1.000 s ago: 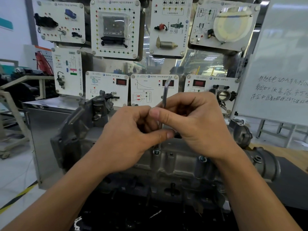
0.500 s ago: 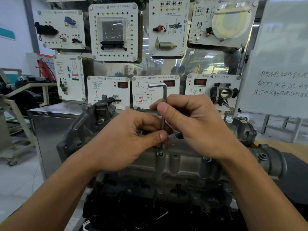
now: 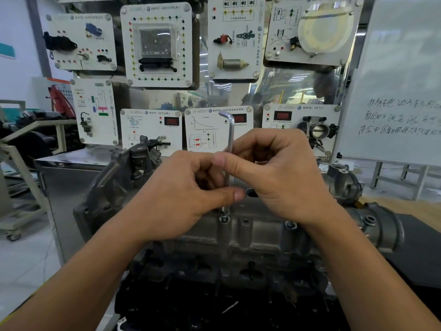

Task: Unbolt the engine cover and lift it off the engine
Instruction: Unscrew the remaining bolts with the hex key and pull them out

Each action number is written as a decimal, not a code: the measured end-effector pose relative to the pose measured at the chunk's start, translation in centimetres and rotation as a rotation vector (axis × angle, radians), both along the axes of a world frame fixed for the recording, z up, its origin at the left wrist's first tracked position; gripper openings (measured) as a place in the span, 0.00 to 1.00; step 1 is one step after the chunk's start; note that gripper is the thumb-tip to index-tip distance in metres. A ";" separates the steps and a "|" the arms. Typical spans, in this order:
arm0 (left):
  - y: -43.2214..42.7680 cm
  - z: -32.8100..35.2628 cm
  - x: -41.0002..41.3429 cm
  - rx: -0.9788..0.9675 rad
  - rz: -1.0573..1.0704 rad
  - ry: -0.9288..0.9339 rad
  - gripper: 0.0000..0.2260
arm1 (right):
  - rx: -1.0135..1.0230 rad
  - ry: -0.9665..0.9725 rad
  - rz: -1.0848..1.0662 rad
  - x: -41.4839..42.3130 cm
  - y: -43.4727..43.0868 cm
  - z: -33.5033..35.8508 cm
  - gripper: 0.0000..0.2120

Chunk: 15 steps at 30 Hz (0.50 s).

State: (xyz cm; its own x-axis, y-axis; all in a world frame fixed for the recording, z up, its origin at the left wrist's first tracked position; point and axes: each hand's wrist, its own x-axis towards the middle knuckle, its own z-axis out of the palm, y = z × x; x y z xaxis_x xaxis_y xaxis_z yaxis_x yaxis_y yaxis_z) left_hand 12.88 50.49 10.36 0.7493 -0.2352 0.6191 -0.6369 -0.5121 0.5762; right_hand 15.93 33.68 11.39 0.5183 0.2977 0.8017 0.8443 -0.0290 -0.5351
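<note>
Grey cast metal fills the middle of the head view. The ribbed, dull-silver engine cover (image 3: 253,232) sits in place on top of the dark, oily engine block (image 3: 214,278), which stands toward the near edge of the black-matted tabletop (image 3: 424,254).

We see our two bare hands meeting just above the cover's near rim. Our left grip (image 3: 181,194) is clenched on the lower part of the long shaft of the silver L-shaped hex key (image 3: 229,139), with the thumb lying across the front of the shaft and pointing right. Our right grip (image 3: 279,177) pinches the same shaft higher up, its thumb tip pressed on from the front and its fingers curled behind.

The key stands nearly upright, and its short arm bends off to the left at the top. Its lower tip is seated in the small steel socket-head bolt (image 3: 224,218), which sits in a boss on the cover's near rim. A second bolt head (image 3: 289,224) shows farther right along that rim, just below our right wrist.

Beyond the tabletop's far edge hang white training panels (image 3: 157,44) with wiring diagrams and mounted parts, one of them carrying a metal throttle body (image 3: 318,130). Past the far right corner stands a whiteboard (image 3: 401,80) with handwriting. A steel cabinet (image 3: 64,187) stands off the left edge.
</note>
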 end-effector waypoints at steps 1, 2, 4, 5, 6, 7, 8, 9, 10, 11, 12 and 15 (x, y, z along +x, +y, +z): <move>0.0 0.0 0.1 -0.002 -0.004 -0.001 0.12 | -0.004 -0.001 -0.003 0.0 0.0 0.0 0.06; -0.1 -0.1 0.1 -0.003 -0.009 -0.001 0.12 | -0.006 -0.001 -0.009 0.0 -0.1 0.0 0.06; 0.0 -0.1 0.1 0.007 -0.020 0.007 0.09 | -0.012 0.000 -0.022 0.1 -0.2 0.0 0.07; 0.1 0.0 0.1 0.017 -0.032 0.016 0.08 | -0.015 0.001 -0.020 0.1 -0.2 0.0 0.08; 0.3 0.1 0.0 0.025 -0.057 0.027 0.06 | -0.018 0.004 -0.007 0.1 -0.2 0.0 0.08; 0.5 0.2 -0.1 0.027 -0.093 0.041 0.06 | -0.025 0.006 0.014 0.1 -0.1 0.1 0.07; 0.7 0.3 -0.2 0.026 -0.131 0.055 0.08 | -0.040 0.005 0.038 0.0 -0.2 0.1 0.07; 0.9 0.3 -0.3 0.023 -0.163 0.067 0.10 | -0.062 0.001 0.060 0.0 -0.2 0.1 0.06; 1.1 0.4 -0.4 0.026 -0.188 0.073 0.11 | -0.086 -0.006 0.074 0.0 -0.2 0.2 0.06; 1.2 0.4 -0.4 0.033 -0.203 0.070 0.11 | -0.107 -0.013 0.080 -0.1 -0.2 0.2 0.06; 1.2 0.4 -0.5 0.039 -0.208 0.063 0.11 | -0.117 -0.014 0.086 0.0 -0.2 0.2 0.06; 1.2 0.1 -0.2 0.006 -0.188 0.051 0.09 | -0.136 -0.006 0.111 0.1 -0.3 0.2 0.08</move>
State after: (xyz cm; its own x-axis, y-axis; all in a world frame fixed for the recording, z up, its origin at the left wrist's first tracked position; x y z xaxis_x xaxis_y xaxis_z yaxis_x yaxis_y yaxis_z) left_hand 12.64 51.72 10.45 0.7222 -0.3772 0.5798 -0.6917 -0.3903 0.6076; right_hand 16.02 33.40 11.57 0.4712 0.4592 0.7530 0.8496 -0.0070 -0.5274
